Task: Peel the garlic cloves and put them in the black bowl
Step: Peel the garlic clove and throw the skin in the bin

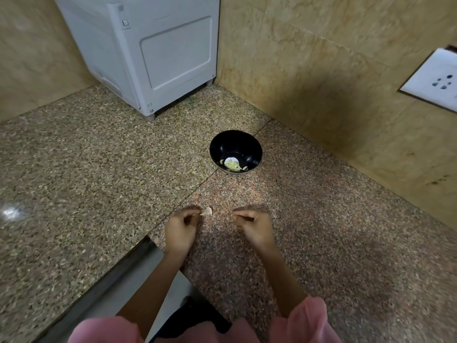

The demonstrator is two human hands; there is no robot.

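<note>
— What do we have in our left hand [181,230]?
— We pinch a garlic clove [207,212] between thumb and forefinger. It sticks out past the fingertips toward 1 o'clock, with its pale papery skin showing. The other fingers are curled toward the palm.
— And our right hand [256,227]?
— It sits at 3 o'clock from the left one, apart from it, with a strip of speckled bench [74,194] showing between them. Its fingers are curled and the thumb lies against the forefinger. We cannot tell whether a scrap of skin is caught there, because that spot is blurred.
— Do our hands rest on the bench?
— We cannot tell. Both are low over the stone, near its front edge.
— Where is the black bowl [247,144]?
— At 12 o'clock from our hands and well apart from them, upright on the bench near the tiled wall [321,70]. A few pale yellow peeled cloves [232,165] lie in its bottom, on the 6 o'clock side.
— What else do we see?
— A white appliance [153,53] stands on short feet at 11 o'clock, in the far corner. A white wall socket [435,75] is at 2 o'clock. Our pink sleeves [306,318] show at 6 o'clock.
</note>
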